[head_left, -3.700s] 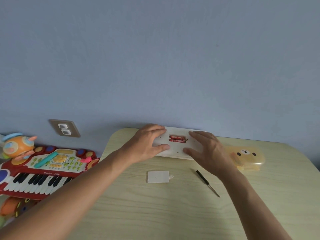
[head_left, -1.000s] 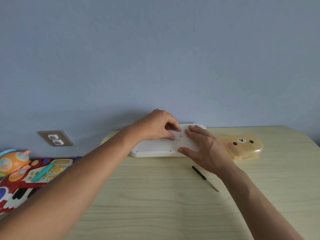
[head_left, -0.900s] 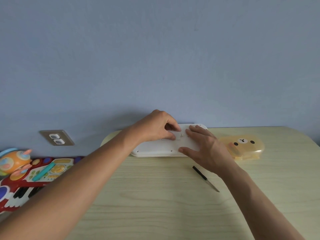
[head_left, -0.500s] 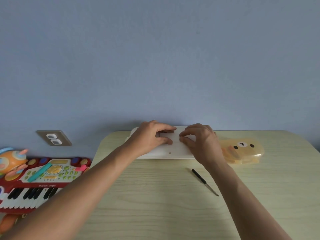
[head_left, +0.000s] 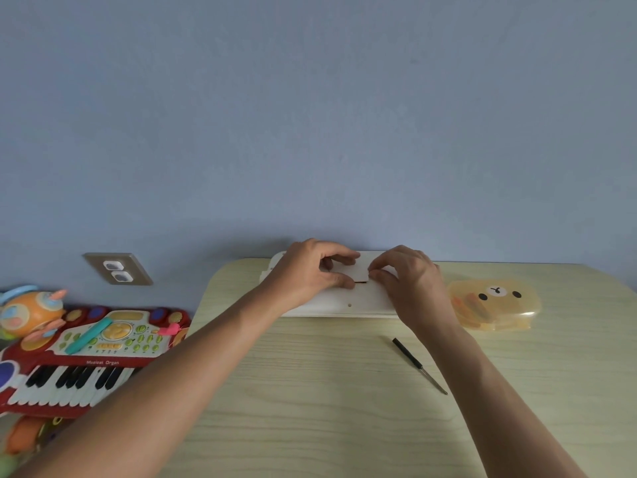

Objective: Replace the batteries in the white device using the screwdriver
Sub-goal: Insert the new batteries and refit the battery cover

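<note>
The long white device point(head_left: 344, 301) lies face down at the far edge of the wooden table point(head_left: 344, 408), against the blue wall. A white battery cover point(head_left: 355, 272) sits over its compartment, with a thin dark and red gap showing at the cover's near edge. My left hand point(head_left: 310, 274) pinches the cover's left end between fingers and thumb. My right hand point(head_left: 406, 281) pinches its right end. The small black-handled screwdriver point(head_left: 418, 364) lies loose on the table, near my right forearm.
A translucent yellow bear-shaped case point(head_left: 496, 303) sits right of the device. Left of the table stand a red toy keyboard point(head_left: 82, 357) and an orange round toy point(head_left: 27, 312). A wall socket point(head_left: 117, 269) is on the wall.
The cover lay on the table with the red batteries exposed 3.7 s ago; now it is on the device. Over the last second both hands curled onto the cover's ends.
</note>
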`<state>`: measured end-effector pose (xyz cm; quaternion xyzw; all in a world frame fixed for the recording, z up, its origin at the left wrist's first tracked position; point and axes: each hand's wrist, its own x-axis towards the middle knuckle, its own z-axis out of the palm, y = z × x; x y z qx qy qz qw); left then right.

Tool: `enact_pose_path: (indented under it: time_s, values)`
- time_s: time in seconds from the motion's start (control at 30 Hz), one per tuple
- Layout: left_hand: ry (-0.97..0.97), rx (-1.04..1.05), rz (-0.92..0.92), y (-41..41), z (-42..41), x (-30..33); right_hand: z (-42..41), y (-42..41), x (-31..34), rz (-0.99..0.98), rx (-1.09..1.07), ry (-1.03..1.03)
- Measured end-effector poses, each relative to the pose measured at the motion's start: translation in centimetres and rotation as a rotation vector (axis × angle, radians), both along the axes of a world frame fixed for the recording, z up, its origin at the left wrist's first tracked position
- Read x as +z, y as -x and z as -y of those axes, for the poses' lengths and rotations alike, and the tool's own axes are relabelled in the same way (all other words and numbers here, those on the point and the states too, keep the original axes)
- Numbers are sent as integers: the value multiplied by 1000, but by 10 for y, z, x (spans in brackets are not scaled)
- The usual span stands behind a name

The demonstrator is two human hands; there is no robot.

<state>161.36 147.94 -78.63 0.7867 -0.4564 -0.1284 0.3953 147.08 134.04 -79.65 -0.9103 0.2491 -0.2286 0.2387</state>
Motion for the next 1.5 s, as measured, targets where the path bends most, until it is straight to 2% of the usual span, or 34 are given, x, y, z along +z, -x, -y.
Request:
enact_pose_path:
  time_s: [0.4,0.57,0.63,0.83,1.07,1.27,1.5]
  values:
    - [-31,6,17,-6,-17,4,-9,-2,-1,34,8,33]
    - [-44,-50,275,-6,-22,-2,-5,8,-3,94,115,-1]
    - [-84,-75,326,-7,-26,-1,-3,17,-3,87,150,-17]
    - [-79,-61,302,-1,-43,-10,1,30,-7,37,213,-51]
    - [-61,-43,302,2,-42,-11,0,29,-8,42,235,21]
    - [-92,-49,286,5,-44,-4,-1,33,-4,-29,194,-34]
    - [-141,103,360,4,-58,-4,0,34,5,-156,121,-73]
